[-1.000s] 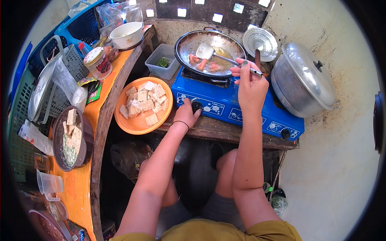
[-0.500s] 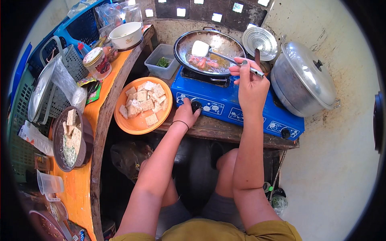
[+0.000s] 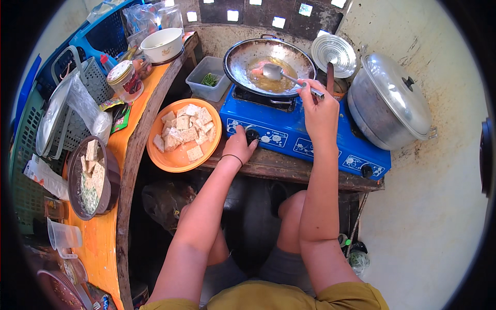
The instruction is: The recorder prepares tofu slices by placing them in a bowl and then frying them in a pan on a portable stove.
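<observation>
Gripping: right hand [image 3: 319, 111], fingers clamped on ladle [image 3: 290, 78] handle end, bowl beyond fingertips in wok [image 3: 268, 64]. Metal, stiff, prob. light; hot near bowl, hold far end. Left hand [image 3: 241, 147] fingers pinched on stove knob [image 3: 252, 135].

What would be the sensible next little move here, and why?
Probably a slow stir of the wok. The right hand holds the ladle with its bowl down in the yellowish liquid, and the left hand rests on the blue stove's knob, seemingly setting the flame. The plate of tofu waits alongside.
</observation>
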### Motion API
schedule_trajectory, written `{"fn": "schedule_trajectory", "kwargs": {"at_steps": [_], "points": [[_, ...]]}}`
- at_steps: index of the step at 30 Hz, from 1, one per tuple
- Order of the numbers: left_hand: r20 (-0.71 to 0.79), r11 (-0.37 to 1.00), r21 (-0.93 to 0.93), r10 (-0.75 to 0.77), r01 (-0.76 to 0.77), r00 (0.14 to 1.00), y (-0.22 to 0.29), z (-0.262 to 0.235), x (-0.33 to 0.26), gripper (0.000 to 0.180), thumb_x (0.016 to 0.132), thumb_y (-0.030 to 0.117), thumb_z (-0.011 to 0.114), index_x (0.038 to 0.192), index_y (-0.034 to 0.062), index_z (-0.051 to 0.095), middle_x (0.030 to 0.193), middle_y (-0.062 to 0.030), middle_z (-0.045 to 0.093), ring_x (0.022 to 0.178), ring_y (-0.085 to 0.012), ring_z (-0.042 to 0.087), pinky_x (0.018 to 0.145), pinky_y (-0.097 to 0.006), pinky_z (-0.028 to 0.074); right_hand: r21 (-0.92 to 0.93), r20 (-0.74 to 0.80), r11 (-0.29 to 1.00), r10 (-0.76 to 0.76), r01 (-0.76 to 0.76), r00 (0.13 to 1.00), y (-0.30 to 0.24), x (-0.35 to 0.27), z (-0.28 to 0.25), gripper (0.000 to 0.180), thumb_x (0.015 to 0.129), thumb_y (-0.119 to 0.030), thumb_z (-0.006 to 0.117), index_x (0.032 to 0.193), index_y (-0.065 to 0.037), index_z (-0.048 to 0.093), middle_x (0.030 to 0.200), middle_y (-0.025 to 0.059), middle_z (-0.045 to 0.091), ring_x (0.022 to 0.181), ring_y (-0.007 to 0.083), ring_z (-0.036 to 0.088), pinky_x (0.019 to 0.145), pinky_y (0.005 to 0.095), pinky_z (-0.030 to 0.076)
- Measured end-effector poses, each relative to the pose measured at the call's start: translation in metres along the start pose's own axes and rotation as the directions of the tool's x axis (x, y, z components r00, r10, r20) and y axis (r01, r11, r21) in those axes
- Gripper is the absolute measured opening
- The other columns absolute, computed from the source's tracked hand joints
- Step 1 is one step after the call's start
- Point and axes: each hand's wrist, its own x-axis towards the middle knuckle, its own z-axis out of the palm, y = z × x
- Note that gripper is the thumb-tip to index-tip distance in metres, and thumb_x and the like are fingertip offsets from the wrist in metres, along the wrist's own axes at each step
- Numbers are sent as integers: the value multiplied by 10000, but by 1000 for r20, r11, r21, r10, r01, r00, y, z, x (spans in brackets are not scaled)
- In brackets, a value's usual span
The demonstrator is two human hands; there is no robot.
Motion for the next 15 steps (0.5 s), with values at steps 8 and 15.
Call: {"fn": "schedule_trajectory", "kwargs": {"at_steps": [8, 15], "points": [[-89, 999, 31, 34, -31, 995, -5, 7, 1, 474, 855, 263, 756, 1097, -15, 458, 876, -231, 697, 863, -402, 694, 786, -445, 540, 120, -169, 992, 64, -44, 983, 26, 5, 7, 194, 950, -120, 618, 1084, -24, 721, 1066, 225, 707, 889, 302, 720, 751, 360, 561], [-88, 1000, 22, 24, -23, 996, -7, 8, 2, 462, 854, 260, 757, 1080, -11, 459, 869, -226, 698, 850, -401, 696, 779, -445, 540, 4, -119, 988, 152, -153, 981, 31, 2, 9, 252, 977, -195, 604, 1125, -21, 711, 958, 237, 718, 819, 286, 733, 728, 341, 553]]}}
